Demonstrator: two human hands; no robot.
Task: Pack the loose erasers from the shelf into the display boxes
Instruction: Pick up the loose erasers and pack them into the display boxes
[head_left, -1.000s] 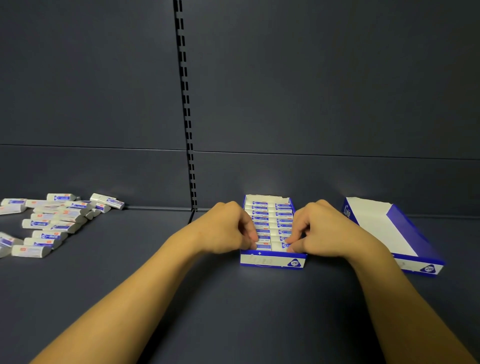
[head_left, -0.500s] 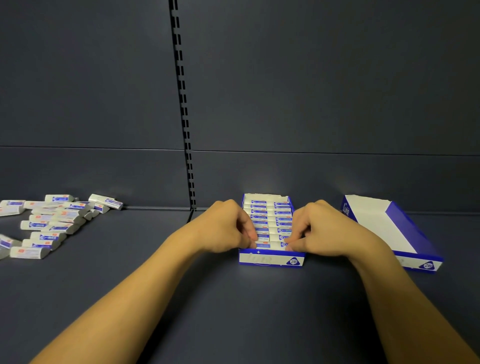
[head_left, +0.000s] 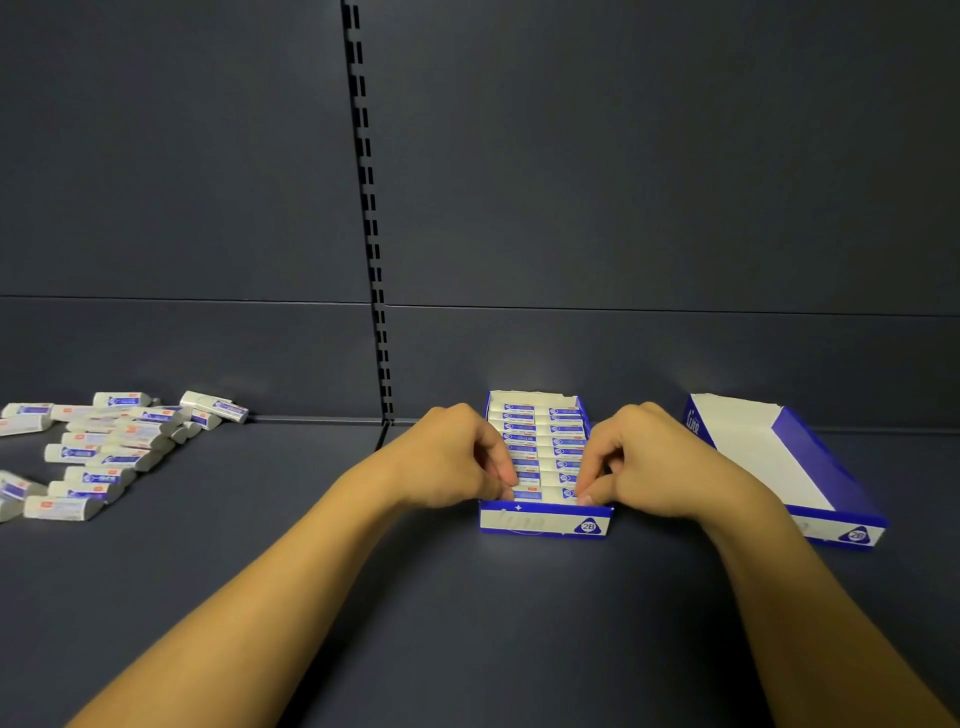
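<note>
A blue and white display box (head_left: 545, 524) stands in the middle of the dark shelf, filled with two rows of white erasers (head_left: 540, 436). My left hand (head_left: 457, 457) and my right hand (head_left: 644, 462) sit at its two sides, fingers curled, fingertips on the front erasers near the box's front wall. Whether they pinch an eraser or only press it is hidden by the fingers. A heap of loose white erasers (head_left: 104, 447) with blue labels lies far to the left. A second blue display box (head_left: 831, 467) lies to the right with nothing in it.
The dark shelf floor (head_left: 311, 545) stretches bare between the eraser heap and the filled box. A slotted upright (head_left: 371, 218) runs down the grey back panel just left of the filled box.
Both hands stay at the front of the filled box; the fingers have shifted only slightly on the front erasers.
</note>
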